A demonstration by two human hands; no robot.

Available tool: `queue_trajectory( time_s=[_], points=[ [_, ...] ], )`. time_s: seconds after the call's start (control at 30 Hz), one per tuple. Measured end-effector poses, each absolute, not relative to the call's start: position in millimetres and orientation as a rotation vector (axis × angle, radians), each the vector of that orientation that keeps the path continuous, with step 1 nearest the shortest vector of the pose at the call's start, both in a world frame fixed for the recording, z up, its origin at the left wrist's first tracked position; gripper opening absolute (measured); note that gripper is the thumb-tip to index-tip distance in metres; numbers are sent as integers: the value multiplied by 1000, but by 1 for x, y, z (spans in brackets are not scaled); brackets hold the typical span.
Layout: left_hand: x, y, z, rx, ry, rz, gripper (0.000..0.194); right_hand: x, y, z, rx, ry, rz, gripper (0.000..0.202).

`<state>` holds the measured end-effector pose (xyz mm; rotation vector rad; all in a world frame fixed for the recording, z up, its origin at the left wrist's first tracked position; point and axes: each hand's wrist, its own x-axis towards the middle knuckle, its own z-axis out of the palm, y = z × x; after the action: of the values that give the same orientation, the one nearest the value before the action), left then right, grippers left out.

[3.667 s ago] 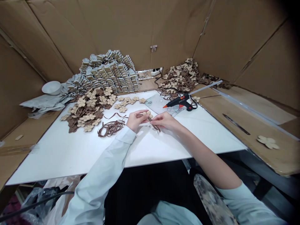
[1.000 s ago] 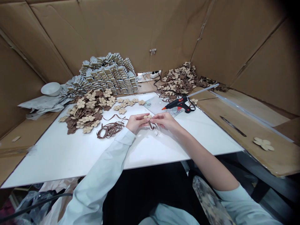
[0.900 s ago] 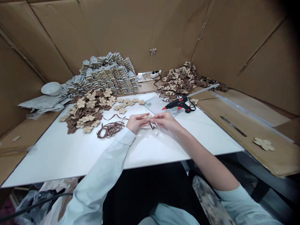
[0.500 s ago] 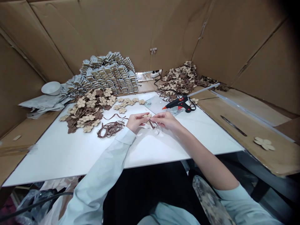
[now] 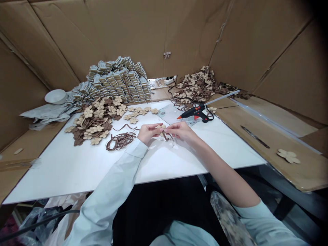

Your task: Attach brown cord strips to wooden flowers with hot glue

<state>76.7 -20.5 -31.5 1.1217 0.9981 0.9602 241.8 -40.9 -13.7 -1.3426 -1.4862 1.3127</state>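
Observation:
Above the white board [image 5: 169,164], my left hand [image 5: 150,133] pinches a small beige flower [image 5: 163,127] from its left side. Opposite it, my right hand [image 5: 181,132] is closed on the same flower, fingertips nearly touching those of the left. Brown ribbon ends [image 5: 167,137] hang below the flower, between the hands. A loose coil of brown ribbon [image 5: 120,140] lies left of my left hand. The black and orange glue gun [image 5: 195,112] rests behind my right hand, its tip pointing left.
Beige and brown flowers [image 5: 94,119] are heaped at the left, before stacked metallic-looking pieces [image 5: 120,82]. More flowers with ribbons [image 5: 197,83] lie at the back right. A white bowl [image 5: 55,97] stands far left. A dark blade [image 5: 255,136] and a flower [image 5: 288,156] lie on cardboard at right.
The ribbon ends below the flower have spread apart slightly. Both hands keep nearly the same place and hold.

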Motion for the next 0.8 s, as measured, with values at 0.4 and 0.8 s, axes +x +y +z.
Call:
queue_trajectory(
  time_s=[0.4,0.8],
  points=[
    [77,-24,-26,1187,1009,951,57,244,-38,-20,-1282,-1467,1354,32],
    [80,-30,-18,1303,1015,1047,53,244,-39,-20,-1253,-1466,1401,33]
  ],
)
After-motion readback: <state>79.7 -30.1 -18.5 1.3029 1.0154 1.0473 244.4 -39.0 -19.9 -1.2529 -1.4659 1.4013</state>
